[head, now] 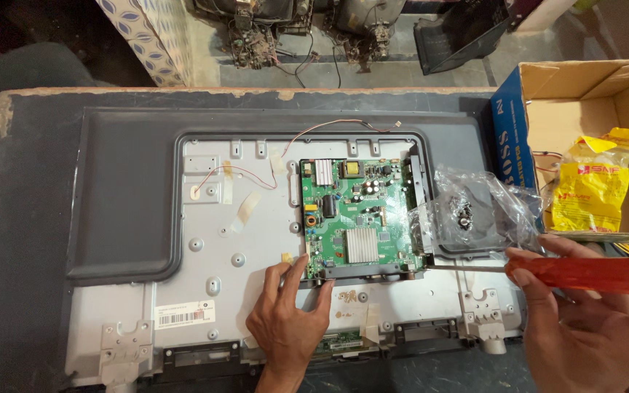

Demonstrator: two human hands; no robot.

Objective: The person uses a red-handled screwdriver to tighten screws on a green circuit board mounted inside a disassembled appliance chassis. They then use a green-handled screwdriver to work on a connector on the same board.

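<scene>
A flat television lies face down with its grey metal back panel [212, 240] exposed. A green circuit board [354, 215] is mounted near the middle of it. My left hand [289, 320] rests on the panel, thumb and fingers touching the board's lower left corner. My right hand [584, 320] grips a screwdriver with a red handle [584, 274]; its thin shaft [464, 268] points left, the tip at the board's lower right corner. A clear plastic bag with screws [471, 211] lies just right of the board.
An open cardboard box [591, 87] at the right holds a yellow packet [595, 185]. Thin wires [329, 127] run above the board. Metal stand brackets [121, 346] sit at the lower edge. Old electronics [256, 36] stand on the floor beyond the table.
</scene>
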